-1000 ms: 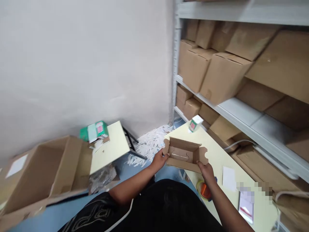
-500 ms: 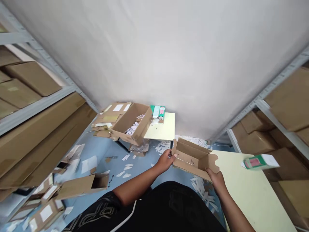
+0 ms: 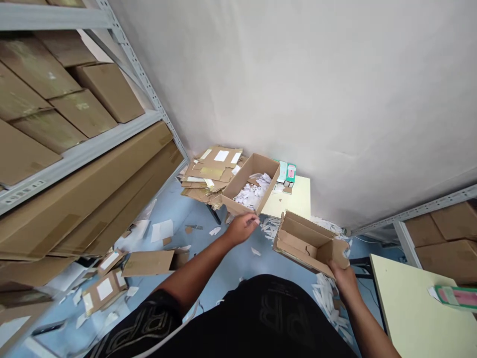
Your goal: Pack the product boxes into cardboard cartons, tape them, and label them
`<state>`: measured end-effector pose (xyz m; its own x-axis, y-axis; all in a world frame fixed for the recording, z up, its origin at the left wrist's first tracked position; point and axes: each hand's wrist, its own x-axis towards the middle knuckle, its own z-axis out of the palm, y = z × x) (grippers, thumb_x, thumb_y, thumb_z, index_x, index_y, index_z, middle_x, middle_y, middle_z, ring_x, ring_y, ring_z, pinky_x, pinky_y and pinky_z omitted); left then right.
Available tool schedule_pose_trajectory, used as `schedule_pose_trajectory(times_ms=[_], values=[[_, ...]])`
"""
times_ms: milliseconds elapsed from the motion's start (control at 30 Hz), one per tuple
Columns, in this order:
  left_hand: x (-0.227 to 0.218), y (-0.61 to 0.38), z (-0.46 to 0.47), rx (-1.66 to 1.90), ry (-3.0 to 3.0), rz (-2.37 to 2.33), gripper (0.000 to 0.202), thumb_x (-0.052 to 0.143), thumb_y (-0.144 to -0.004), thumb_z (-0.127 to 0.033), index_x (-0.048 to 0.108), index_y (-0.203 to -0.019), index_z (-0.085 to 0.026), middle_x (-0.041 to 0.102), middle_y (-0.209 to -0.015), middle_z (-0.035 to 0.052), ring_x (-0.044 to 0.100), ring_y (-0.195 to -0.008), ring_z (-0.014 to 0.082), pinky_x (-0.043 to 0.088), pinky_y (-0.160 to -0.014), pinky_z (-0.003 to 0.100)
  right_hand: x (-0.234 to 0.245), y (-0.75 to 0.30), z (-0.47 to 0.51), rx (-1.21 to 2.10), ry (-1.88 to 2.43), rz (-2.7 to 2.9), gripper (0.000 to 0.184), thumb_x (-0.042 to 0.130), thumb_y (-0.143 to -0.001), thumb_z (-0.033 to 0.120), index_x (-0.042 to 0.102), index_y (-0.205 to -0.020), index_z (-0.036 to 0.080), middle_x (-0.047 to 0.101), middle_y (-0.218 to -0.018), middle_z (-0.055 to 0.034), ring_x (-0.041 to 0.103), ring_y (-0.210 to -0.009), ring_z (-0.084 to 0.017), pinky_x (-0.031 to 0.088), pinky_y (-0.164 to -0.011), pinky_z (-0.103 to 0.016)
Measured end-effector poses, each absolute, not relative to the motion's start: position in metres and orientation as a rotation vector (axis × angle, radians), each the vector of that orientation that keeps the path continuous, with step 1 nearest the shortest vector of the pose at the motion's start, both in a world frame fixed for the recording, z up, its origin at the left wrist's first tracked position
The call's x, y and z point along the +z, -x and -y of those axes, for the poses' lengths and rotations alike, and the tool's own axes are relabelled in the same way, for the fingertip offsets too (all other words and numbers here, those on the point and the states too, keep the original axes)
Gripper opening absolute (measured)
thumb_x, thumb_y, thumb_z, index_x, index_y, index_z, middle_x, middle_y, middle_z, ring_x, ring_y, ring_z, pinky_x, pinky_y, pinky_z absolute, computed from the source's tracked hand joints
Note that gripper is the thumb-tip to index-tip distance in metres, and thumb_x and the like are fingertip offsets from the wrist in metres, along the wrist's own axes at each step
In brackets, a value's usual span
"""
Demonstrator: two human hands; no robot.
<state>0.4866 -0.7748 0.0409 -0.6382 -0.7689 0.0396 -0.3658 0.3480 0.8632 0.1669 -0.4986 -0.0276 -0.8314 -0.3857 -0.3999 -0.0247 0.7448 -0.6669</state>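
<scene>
My right hand grips the near right corner of a small open cardboard box. Its inside faces up and looks bare, with the torn end flaps standing out. My left hand is off that box, its fingers curled together at the near edge of a larger open carton. What its fingers hold, if anything, is too small to make out. White paper scraps lie inside the larger carton.
Flattened cardboard is stacked left of the carton. Green-and-white packages sit on a pale table. Another table stands right, bearing a green package. Loaded shelves flank me; scraps and boxes litter the blue floor.
My left hand has let go of the small box and moved left to the larger carton. My right hand still holds the box. The view has turned left.
</scene>
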Motion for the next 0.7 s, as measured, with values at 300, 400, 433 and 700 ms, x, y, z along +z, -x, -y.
schedule_pose_trajectory(times_ms=[300,400,433,700], values=[[0.006,-0.435,0.965,-0.903,-1.472,2.580,0.040,0.083,-0.074,-0.035,0.074,-0.109,-0.018,0.073,-0.119,0.0157,0.064,-0.116,0.0340,0.047,-0.102,0.036,-0.028,-0.148,0.567,-0.872,0.390,-2.382,0.044,0.069,-0.065,0.056,0.077,-0.088,0.019,0.080,-0.093,-0.0140,0.075,-0.094,-0.038,0.058,-0.075,-0.044],[-0.025,-0.401,1.008,-0.952,-1.599,2.603,0.036,0.090,-0.063,-0.030,0.075,-0.094,-0.018,0.076,-0.105,0.0165,0.068,-0.107,0.0366,0.049,-0.099,0.041,-0.039,-0.129,0.597,-0.868,0.454,-2.357,0.044,0.066,-0.065,0.056,0.076,-0.086,0.019,0.080,-0.091,-0.0150,0.075,-0.092,-0.038,0.058,-0.075,-0.044],[-0.035,-0.390,1.019,-0.966,-1.640,2.606,0.036,0.092,-0.060,-0.027,0.075,-0.091,-0.017,0.077,-0.100,0.0174,0.068,-0.106,0.0379,0.050,-0.098,0.043,-0.043,-0.122,0.608,-0.873,0.471,-2.336,0.045,0.066,-0.065,0.056,0.075,-0.087,0.018,0.080,-0.090,-0.0149,0.075,-0.092,-0.038,0.059,-0.075,-0.043],[-0.110,-0.339,1.061,-1.029,-1.804,2.566,0.046,0.080,-0.080,-0.024,0.067,-0.120,-0.004,0.065,-0.130,0.0281,0.061,-0.125,0.0366,0.043,-0.109,0.050,-0.057,-0.075,0.670,-0.908,0.532,-2.248,0.046,0.066,-0.069,0.054,0.075,-0.096,0.017,0.081,-0.097,-0.0141,0.076,-0.095,-0.036,0.059,-0.081,-0.042]])
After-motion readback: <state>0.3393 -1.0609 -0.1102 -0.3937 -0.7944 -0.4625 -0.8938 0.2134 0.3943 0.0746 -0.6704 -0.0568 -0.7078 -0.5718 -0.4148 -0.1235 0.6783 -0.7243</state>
